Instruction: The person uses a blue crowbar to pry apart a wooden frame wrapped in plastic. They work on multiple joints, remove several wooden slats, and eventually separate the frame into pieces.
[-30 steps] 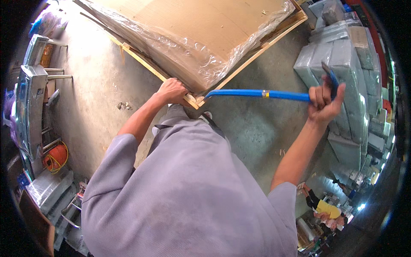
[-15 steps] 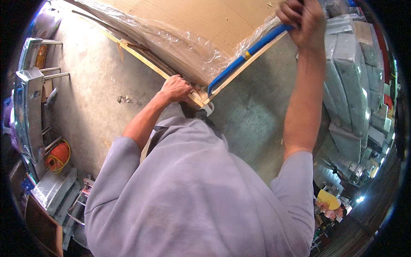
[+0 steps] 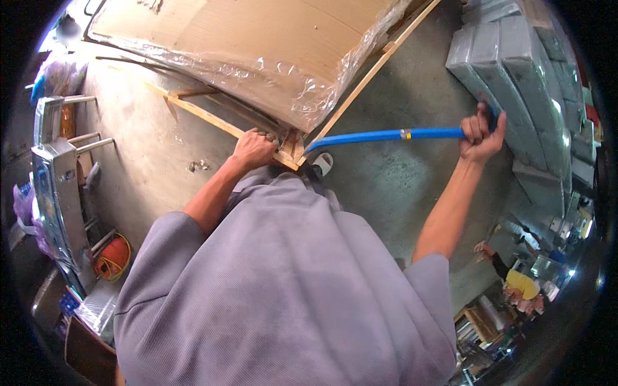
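My right hand is closed round the far end of a blue pry bar with a small yellow label. The bar's bent end sits at the corner of a wooden frame, where two slats meet. My left hand grips the left slat of that frame, close to the corner. Behind the frame stands a large cardboard-covered load wrapped in clear plastic film. Just below the corner, part of a white shoe shows on the floor.
Plastic-wrapped grey panels are stacked at the right. Along the left stand wrapped pieces with metal legs and an orange object with a yellow cord. A person in yellow is at the lower right, over the concrete floor.
My right hand has swung the pry bar away from the right slat, outward and toward me. My left hand stays on the frame's corner. The whole view has shifted somewhat.
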